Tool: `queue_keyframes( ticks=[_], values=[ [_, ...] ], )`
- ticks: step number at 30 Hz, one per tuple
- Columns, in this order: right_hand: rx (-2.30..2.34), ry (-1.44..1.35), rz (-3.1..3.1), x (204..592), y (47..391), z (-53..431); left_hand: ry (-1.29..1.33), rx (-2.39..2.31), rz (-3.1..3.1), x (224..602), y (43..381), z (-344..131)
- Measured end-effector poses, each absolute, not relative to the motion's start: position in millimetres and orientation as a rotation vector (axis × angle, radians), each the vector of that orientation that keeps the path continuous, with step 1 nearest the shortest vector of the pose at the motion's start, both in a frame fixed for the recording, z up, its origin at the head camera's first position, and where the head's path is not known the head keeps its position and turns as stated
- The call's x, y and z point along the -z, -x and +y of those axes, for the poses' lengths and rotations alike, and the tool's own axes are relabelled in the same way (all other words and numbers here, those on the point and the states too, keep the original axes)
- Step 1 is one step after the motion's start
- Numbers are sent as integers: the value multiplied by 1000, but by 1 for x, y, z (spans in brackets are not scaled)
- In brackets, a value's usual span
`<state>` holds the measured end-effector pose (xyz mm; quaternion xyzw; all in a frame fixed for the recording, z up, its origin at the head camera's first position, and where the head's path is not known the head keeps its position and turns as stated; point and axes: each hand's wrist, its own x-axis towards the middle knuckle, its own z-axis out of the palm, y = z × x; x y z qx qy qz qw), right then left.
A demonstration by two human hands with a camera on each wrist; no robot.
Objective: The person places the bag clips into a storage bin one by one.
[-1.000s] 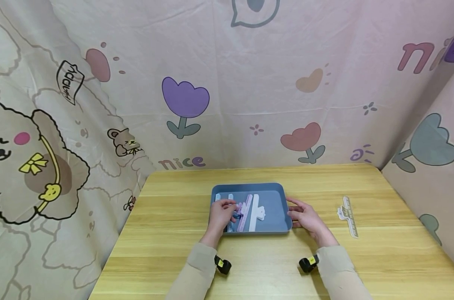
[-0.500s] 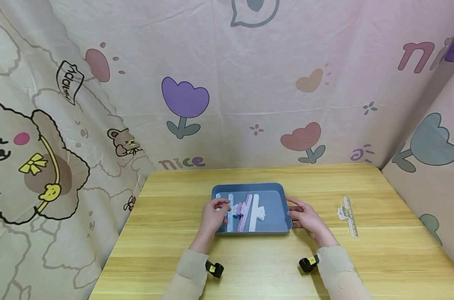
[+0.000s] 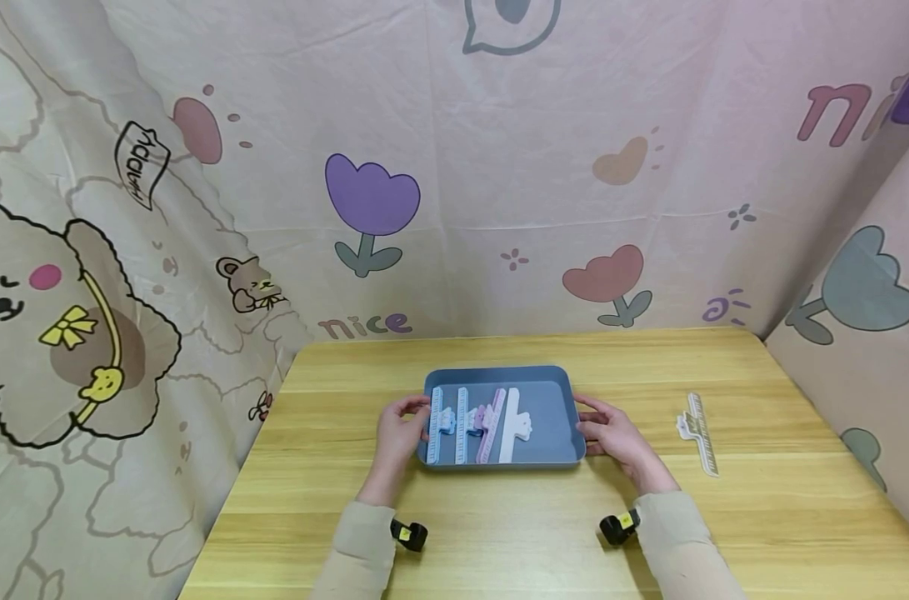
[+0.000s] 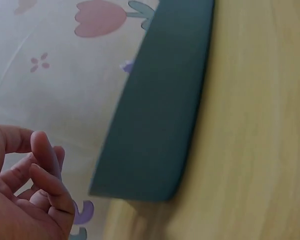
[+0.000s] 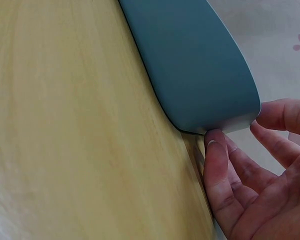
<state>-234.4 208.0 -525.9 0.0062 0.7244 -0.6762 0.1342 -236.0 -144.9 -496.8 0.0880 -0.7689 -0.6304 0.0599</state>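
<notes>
A blue-grey tray (image 3: 547,408) lies on the table with long ruler clips inside: two light blue clips, one at the left wall (image 3: 435,437) and one beside it (image 3: 461,437), then a tilted lilac clip (image 3: 490,437) and a white clip (image 3: 509,429). My left hand (image 3: 400,429) is just outside the tray's left wall, its fingers loosely bent and holding nothing; a gap to the wall shows in the left wrist view. My right hand (image 3: 611,433) holds the tray's right side. In the right wrist view, its fingers (image 5: 217,162) meet the tray's rim and bottom edge.
A pale clear ruler clip (image 3: 700,437) lies on the wooden table (image 3: 529,542), right of the right hand. Behind the table's far edge hangs a printed curtain (image 3: 484,192), and more of it hangs along both sides.
My left hand has moved left from over the clips to outside the tray's left wall, uncovering both light blue clips. The right hand and the tray have stayed in place.
</notes>
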Motion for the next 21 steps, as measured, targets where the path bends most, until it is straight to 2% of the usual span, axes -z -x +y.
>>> queue_keyframes(
  ticks=[21],
  values=[
    [1956,-18,2105,527,234,209,-274,1801,-2332,518,243,-155]
  ],
)
